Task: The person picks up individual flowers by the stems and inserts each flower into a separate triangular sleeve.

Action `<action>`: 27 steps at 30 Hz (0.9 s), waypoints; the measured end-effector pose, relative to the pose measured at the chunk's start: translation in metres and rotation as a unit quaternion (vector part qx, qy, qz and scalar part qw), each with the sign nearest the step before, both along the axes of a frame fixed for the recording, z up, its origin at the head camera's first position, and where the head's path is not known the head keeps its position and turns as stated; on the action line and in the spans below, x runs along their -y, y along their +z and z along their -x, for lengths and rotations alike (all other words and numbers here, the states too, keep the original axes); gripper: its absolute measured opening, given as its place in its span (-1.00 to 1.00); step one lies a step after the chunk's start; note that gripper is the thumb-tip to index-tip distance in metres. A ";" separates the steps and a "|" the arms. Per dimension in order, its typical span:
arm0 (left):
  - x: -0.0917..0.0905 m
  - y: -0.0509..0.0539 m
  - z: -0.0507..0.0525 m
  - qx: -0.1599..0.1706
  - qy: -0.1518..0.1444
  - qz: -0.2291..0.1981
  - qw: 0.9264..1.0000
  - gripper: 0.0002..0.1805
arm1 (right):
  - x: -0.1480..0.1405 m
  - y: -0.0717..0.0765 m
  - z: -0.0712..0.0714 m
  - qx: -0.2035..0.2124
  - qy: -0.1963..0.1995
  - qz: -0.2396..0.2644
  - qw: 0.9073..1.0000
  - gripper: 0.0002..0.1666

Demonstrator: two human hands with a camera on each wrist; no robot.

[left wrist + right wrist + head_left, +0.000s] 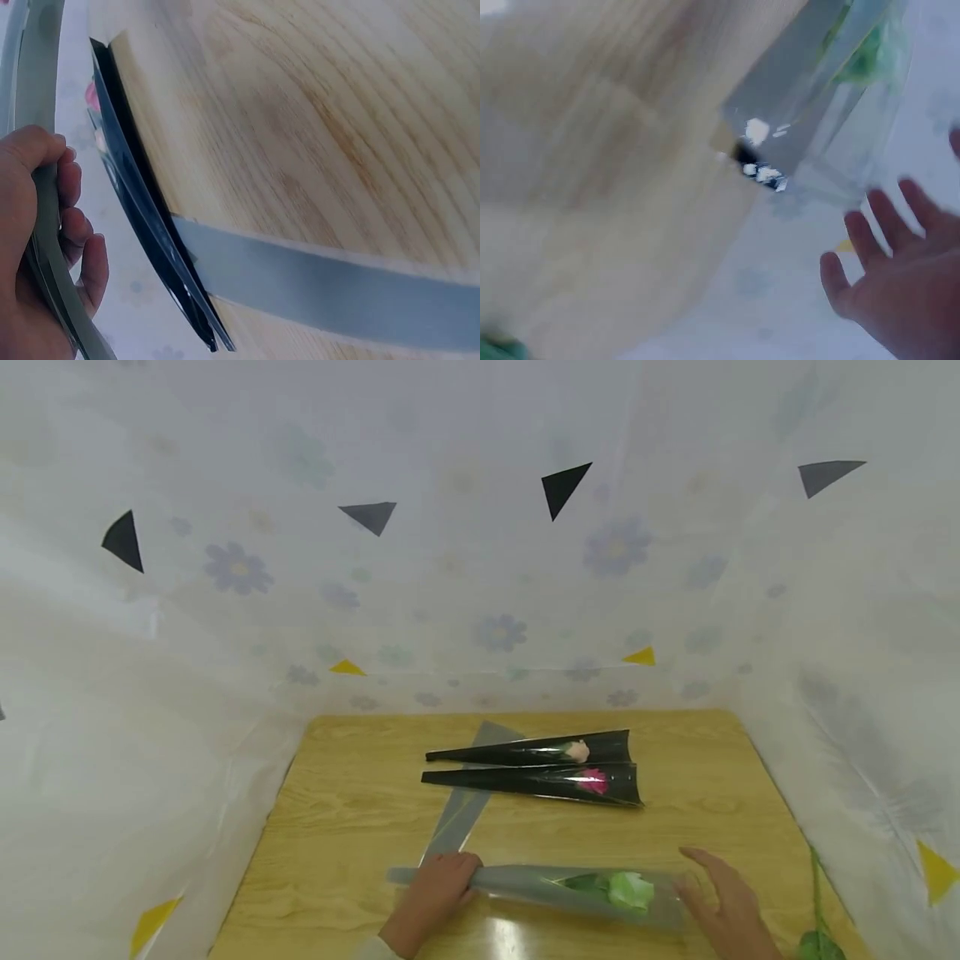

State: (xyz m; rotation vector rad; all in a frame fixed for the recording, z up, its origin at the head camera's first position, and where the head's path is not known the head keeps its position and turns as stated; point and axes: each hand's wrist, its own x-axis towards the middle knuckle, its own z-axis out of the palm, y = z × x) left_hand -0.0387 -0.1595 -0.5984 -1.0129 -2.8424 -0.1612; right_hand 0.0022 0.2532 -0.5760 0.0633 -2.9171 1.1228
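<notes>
Head view, left hand (pixel 442 887) gripping grey sleeve (pixel 525 882), right hand (pixel 726 902) splayed near its wide end, contact unclear

2 wrapped flowers (pixel 528 781) on table (pixel 345 802), behind rose (pixel 631 891) in sleeve (pixel 517 882)

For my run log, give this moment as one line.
left hand: grips gray sleeve near narrow end; right hand: near wide end, holding nothing; inside sleeve: light-green flower; beyond: two black sleeves
</notes>
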 end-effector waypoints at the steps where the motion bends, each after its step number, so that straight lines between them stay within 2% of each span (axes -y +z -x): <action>1: -0.002 0.000 0.000 -0.001 -0.001 0.001 1.000 -0.75 | 0.007 -0.001 0.000 -0.030 0.032 -0.049 0.998 -0.33; 2: -0.004 0.001 0.000 -0.004 -0.004 0.001 1.000 -0.75 | 0.015 -0.002 0.001 -0.054 0.070 -0.090 0.992 -0.28; 4: -0.009 0.001 0.000 -0.005 -0.011 -0.004 1.000 -0.74 | 0.027 -0.007 0.003 -0.105 0.134 -0.168 0.971 -0.18; 7: -0.017 0.001 0.000 -0.007 -0.029 -0.017 0.999 -0.74 | 0.040 -0.016 0.005 -0.122 0.206 -0.226 0.944 -0.04; 9: -0.022 0.000 -0.001 -0.005 -0.038 -0.024 0.999 -0.75 | 0.046 -0.022 0.005 -0.108 0.231 -0.248 0.934 0.01; 12: -0.029 -0.003 -0.004 0.002 -0.049 -0.027 0.998 -0.76 | 0.057 -0.030 0.003 -0.077 0.245 -0.265 0.929 0.07; 16: -0.039 -0.007 -0.006 0.014 -0.053 -0.018 0.998 -0.81 | 0.080 -0.035 0.001 -0.073 0.255 -0.272 0.925 0.07; 18: -0.046 -0.009 -0.007 0.024 -0.057 -0.013 0.998 -0.84 | 0.093 -0.035 0.003 -0.073 0.264 -0.272 0.922 0.02; 21: -0.058 -0.010 -0.008 0.038 -0.072 -0.008 0.997 -0.85 | 0.109 -0.033 0.006 -0.096 0.280 -0.260 0.919 -0.08; 24: -0.070 -0.012 -0.008 0.043 -0.091 -0.006 0.995 -0.81 | 0.120 -0.032 0.009 -0.120 0.298 -0.241 0.916 -0.28; 27: -0.074 -0.013 -0.008 0.029 -0.089 -0.010 0.996 -0.79 | 0.121 -0.031 0.014 -0.093 0.308 -0.229 0.919 -0.48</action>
